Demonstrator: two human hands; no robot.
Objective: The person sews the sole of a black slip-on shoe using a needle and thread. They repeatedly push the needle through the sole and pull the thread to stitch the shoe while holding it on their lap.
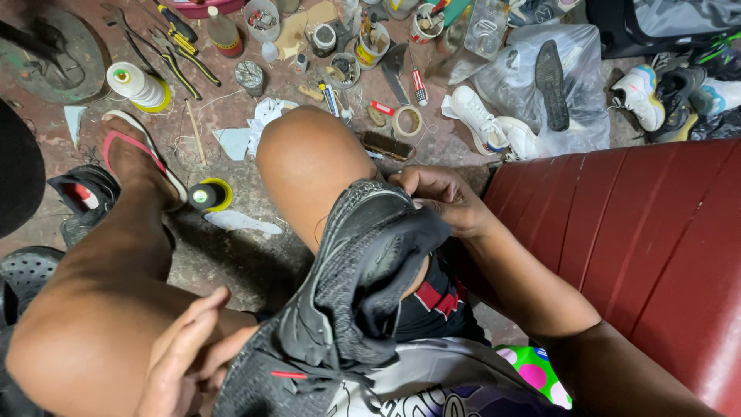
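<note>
Resting across the person's lap and right thigh, a dark grey knit sneaker [347, 293] lies with its toe pointing away toward the knee, a placement that lets the leg act as a workbench and keeps the shoe from sliding. The right hand [448, 201] is curled closed at the toe end, fingertips pinching the edge of the black upper or sole there, seemingly to pull that part taut and steady. The left hand [189, 359] sits at the heel end by the laces, fingers loosely extended and pressed against the shoe's side; whether it actually grips anything I cannot tell, since the shoe hides its lower fingers. A red bench [641, 247] carries the person, while the left foot in a pink-strapped sandal [135, 150] is planted on the floor for balance. Tools are spread within arm's reach on the ground: a white thread spool [137, 83], a black spool [207, 195], a roll of tape [407, 121], a brush [386, 145] and pliers [181, 50]. White sneakers [486, 122] lie by a plastic bag [556, 77].
</note>
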